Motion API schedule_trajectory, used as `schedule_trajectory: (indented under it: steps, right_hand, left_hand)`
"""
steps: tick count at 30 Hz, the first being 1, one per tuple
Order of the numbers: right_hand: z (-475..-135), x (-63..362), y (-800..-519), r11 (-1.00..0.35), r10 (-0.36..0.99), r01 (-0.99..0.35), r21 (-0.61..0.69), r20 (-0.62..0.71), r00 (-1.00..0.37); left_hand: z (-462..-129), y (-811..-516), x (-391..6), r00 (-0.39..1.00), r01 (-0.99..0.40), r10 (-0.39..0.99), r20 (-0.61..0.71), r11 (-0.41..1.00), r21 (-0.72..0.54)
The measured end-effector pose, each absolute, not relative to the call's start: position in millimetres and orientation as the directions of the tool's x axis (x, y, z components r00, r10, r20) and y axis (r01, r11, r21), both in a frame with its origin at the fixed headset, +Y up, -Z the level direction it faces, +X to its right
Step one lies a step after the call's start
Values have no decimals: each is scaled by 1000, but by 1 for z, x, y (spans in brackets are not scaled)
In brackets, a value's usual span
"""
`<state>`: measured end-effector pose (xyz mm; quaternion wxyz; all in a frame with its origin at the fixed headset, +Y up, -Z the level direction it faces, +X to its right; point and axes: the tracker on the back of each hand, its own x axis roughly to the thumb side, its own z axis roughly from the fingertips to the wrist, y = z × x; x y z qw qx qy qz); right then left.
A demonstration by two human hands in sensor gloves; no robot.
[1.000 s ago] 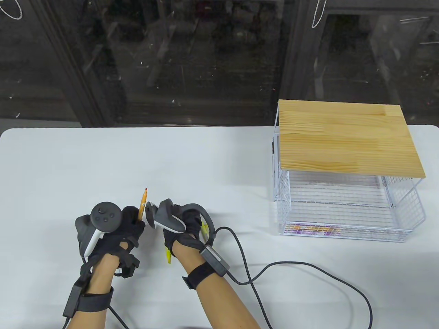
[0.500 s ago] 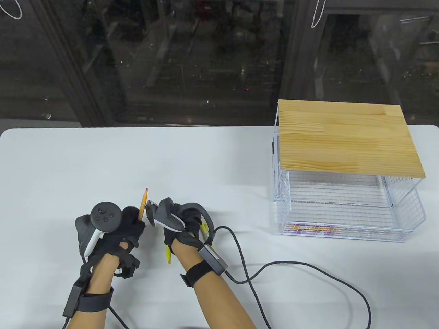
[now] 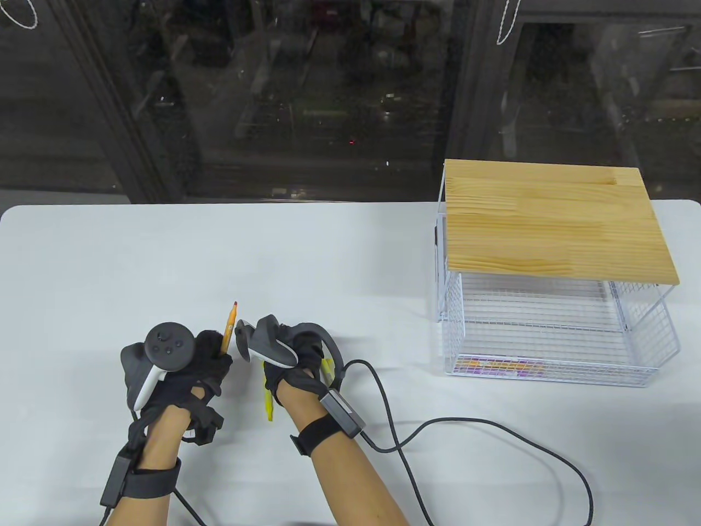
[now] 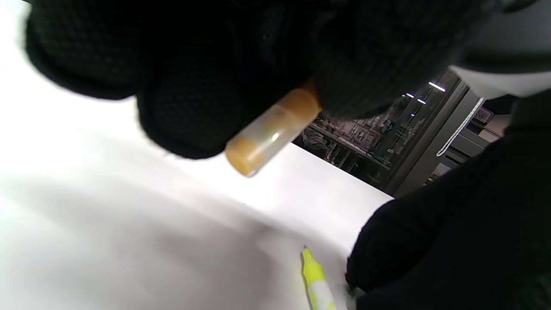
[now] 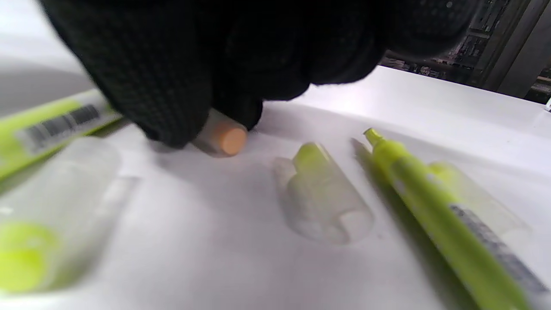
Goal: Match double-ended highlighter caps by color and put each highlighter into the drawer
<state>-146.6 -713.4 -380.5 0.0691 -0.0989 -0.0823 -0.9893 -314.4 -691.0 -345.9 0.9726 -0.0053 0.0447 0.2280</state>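
Note:
My left hand (image 3: 214, 353) grips an orange highlighter (image 3: 229, 326) that points up and away, its far tip bare. In the left wrist view its lower end (image 4: 271, 131), under a clear cap, sticks out below my fingers (image 4: 193, 107). My right hand (image 3: 276, 356) is right beside it, low on the table. Its fingertips (image 5: 172, 107) pinch an orange cap (image 5: 224, 137) that lies on the tabletop. Yellow highlighters (image 5: 447, 224) (image 5: 51, 125) and clear yellow-tipped caps (image 5: 323, 198) lie around it. The white wire drawer (image 3: 547, 350) stands pulled out at the right.
A wooden top (image 3: 553, 219) covers the wire frame above the drawer, and several highlighters (image 3: 501, 366) lie at the drawer's front. One yellow highlighter (image 3: 268, 405) pokes out under my right wrist. A black cable (image 3: 493, 427) loops across the table from that wrist.
Very little: my right hand has edged slightly to the right while on the cap. My left hand keeps the orange highlighter almost still.

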Motion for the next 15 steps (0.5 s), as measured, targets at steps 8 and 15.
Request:
schedule_trajectory:
  steps: [8, 15]
  right_hand:
    - [-376, -130, -685, -990, -28, 53, 128, 191, -981]
    - [-363, -96, -653, -989, 83, -60, 133, 172, -982]
  left_hand:
    - [-346, -691, -315, 892, -445, 445, -84, 895, 13]
    - [-345, -690, -312, 896, -440, 440, -66, 898, 14]
